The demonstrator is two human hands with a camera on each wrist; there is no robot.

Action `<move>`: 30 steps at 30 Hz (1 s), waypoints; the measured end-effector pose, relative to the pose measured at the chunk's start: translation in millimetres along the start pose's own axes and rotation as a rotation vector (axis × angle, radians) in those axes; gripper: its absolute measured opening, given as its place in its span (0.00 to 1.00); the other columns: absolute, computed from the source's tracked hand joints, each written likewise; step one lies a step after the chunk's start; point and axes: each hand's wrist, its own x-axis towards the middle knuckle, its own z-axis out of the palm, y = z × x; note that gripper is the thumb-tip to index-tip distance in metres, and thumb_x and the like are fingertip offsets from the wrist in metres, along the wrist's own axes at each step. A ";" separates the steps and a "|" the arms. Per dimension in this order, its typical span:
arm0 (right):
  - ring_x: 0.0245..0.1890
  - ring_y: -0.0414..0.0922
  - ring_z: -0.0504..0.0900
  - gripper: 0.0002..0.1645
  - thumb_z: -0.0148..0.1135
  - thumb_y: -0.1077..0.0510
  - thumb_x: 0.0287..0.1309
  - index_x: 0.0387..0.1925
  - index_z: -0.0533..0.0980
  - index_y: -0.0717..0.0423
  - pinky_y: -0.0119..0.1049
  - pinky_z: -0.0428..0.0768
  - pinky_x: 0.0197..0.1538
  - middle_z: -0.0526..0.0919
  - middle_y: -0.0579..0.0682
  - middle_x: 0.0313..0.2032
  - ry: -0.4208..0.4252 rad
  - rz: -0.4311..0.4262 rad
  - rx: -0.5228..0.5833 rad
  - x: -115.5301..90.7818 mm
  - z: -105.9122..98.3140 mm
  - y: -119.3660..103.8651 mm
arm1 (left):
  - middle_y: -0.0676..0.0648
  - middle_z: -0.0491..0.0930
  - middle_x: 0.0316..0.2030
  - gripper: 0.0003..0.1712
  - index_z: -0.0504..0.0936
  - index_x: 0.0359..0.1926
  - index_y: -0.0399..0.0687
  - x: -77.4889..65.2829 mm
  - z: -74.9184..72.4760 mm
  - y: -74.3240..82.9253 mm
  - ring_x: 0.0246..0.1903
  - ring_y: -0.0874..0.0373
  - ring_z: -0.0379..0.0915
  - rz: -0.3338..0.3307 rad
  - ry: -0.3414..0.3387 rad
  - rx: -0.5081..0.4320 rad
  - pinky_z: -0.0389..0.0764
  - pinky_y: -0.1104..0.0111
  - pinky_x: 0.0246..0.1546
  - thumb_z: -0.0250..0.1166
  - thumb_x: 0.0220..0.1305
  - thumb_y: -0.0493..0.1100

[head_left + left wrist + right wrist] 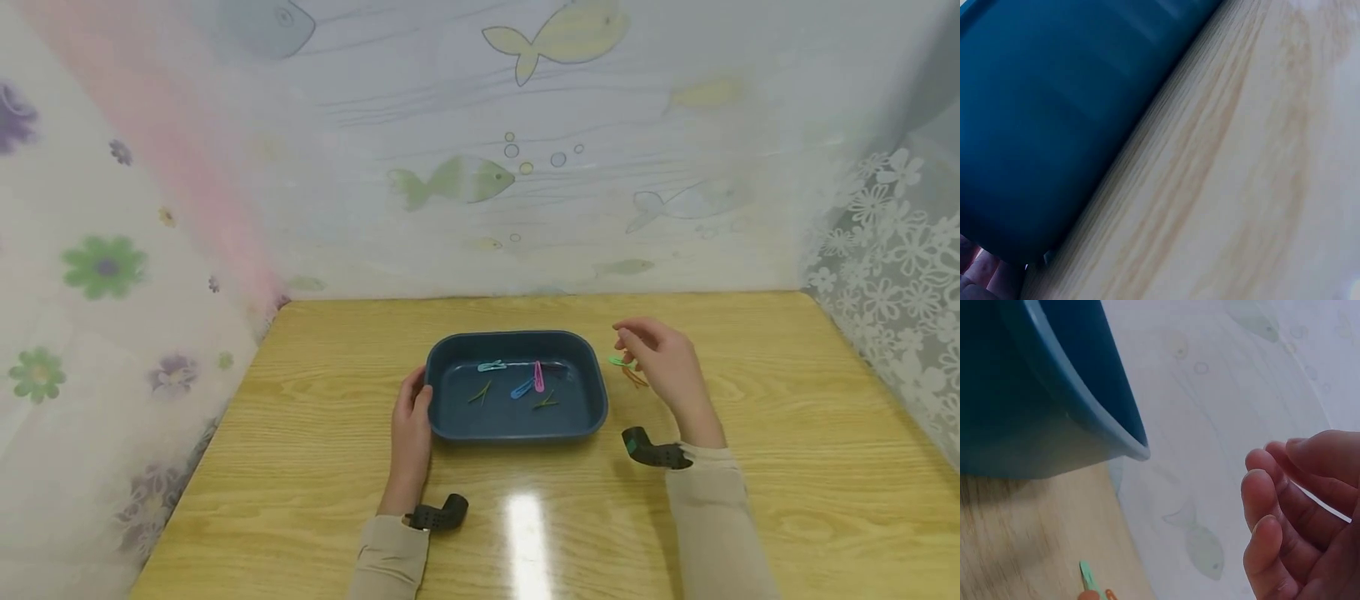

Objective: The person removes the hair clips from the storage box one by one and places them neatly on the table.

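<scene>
My left hand (411,425) grips the left side of a dark blue plastic tub (517,438), thumb at the rim; in the left wrist view a few fingers (982,272) show beside its wall (1054,112). In the tub lie a light teal hair clip (492,366), a pink one (538,378), a blue one (522,389) and two thin olive-green clips (481,393). My right hand (663,367) hovers right of the tub, fingers loosely bent, nothing seen between them. Below it on the table are a bright green clip (619,361) and an orange one (635,378).
The wooden table (300,467) runs back to a pale sheet (450,242) printed with fish. Flowered sheets hang at the left (105,333) and right (892,225). Each wrist wears a black camera mount (648,450).
</scene>
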 end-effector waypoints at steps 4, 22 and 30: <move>0.28 0.49 0.78 0.21 0.50 0.44 0.60 0.48 0.74 0.51 0.40 0.77 0.30 0.80 0.47 0.31 -0.025 -0.013 -0.008 -1.2 1.5 -2.8 | 0.57 0.66 0.56 0.19 0.66 0.58 0.60 -1.7 1.4 -0.8 0.56 0.64 0.58 -0.010 -0.004 0.002 0.60 0.63 0.58 0.45 0.68 0.49; 0.31 0.49 0.78 0.21 0.51 0.48 0.60 0.51 0.72 0.53 0.47 0.77 0.35 0.78 0.57 0.38 -0.291 -0.041 0.143 -0.3 18.0 -11.7 | 0.58 0.62 0.60 0.23 0.63 0.63 0.56 -5.5 -1.5 16.5 0.60 0.65 0.54 -0.029 -0.044 -0.061 0.56 0.64 0.60 0.44 0.69 0.44; 0.35 0.56 0.78 0.22 0.51 0.49 0.61 0.53 0.70 0.57 0.42 0.78 0.36 0.77 0.61 0.40 -0.381 -0.024 0.185 1.4 25.2 -10.0 | 0.62 0.62 0.59 0.22 0.63 0.63 0.60 -2.2 -0.9 7.0 0.59 0.68 0.54 -0.017 -0.038 -0.039 0.56 0.66 0.60 0.45 0.68 0.46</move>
